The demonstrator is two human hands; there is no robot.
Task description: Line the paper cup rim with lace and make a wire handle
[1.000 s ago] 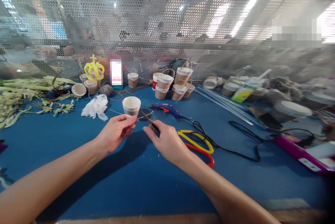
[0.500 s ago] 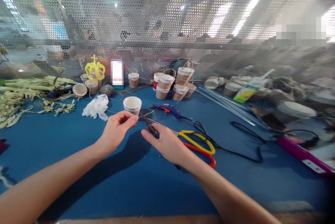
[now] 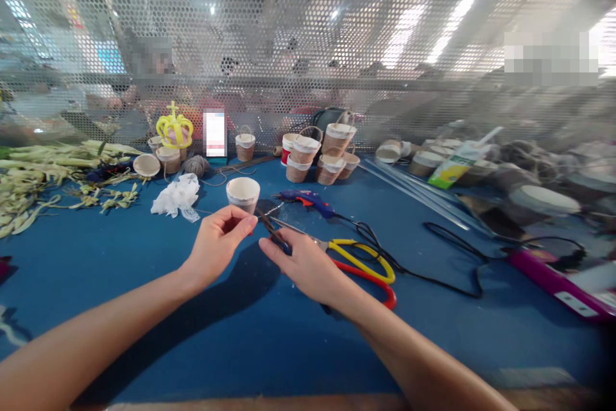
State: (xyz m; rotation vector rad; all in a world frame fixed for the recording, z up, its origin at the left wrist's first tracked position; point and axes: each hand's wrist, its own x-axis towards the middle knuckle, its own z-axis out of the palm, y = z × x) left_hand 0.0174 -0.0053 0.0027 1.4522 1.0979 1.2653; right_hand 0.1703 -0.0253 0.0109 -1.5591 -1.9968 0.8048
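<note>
My left hand (image 3: 222, 238) is closed in a pinch, thumb against forefinger, on a thin wire (image 3: 205, 211) whose pale end shows to the left of the knuckles. My right hand (image 3: 303, 263) is wrapped around pliers (image 3: 276, 236) with dark blue handles. Their dark jaws point up and left, close to the left fingertips; whether they touch the wire I cannot tell. Just behind the left hand stands a small paper cup (image 3: 243, 194) with a white inside and a brown wrap. Scissors (image 3: 363, 263) with one yellow and one red handle lie partly under my right forearm.
Beyond the hands lies a blue glue gun (image 3: 308, 201), its black cord (image 3: 452, 279) running right to a purple power strip (image 3: 558, 286). Wrapped cups with handles (image 3: 298, 167) stand near the mesh screen (image 3: 289, 33). Crumpled white tissue (image 3: 177, 196) and dried husks (image 3: 62, 167) are left.
My right hand has shifted slightly down and left with the pliers, baring more of the scissors. The left fingertips have moved slightly right, and less of the wire shows.
</note>
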